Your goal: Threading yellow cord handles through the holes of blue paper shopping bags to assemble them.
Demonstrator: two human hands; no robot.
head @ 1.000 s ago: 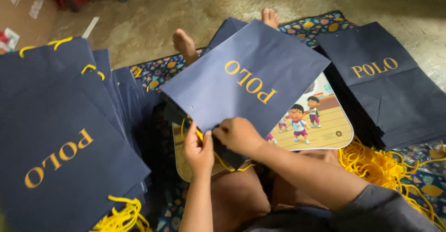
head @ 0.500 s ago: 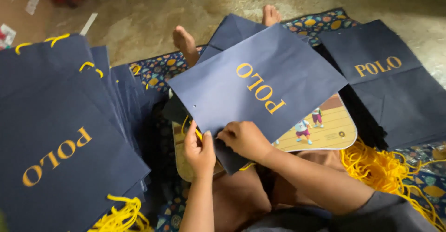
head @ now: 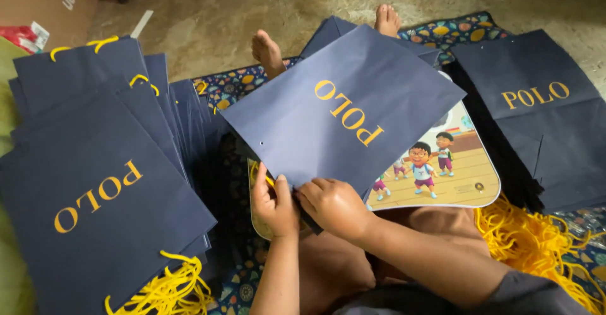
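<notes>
Big stack of navy paper bags (head: 95,195) at 9 o'clock of the lap, yellow cords hanging off its near edge; second flat stack of bags (head: 543,125) at 3 o'clock, loose pile of yellow cord (head: 536,239) just below it. Centre: one navy bag (head: 341,113) lying flat and tilted, long axis running roughly 7 to 1 o'clock, resting over a cartoon-printed board (head: 442,176) on the knees. Near corner of that bag sits right at both hands, rest of it spreading away toward 12 to 1 o'clock. Left hand (head: 274,201) curled closed, pinching the bag edge with a bit of yellow cord (head: 255,173) at the punched hole. Right hand (head: 334,204) touching it from 3 o'clock, fingers bent down on the same corner, grip on the cord itself not visible. Both equally near; left nearer the hole.
</notes>
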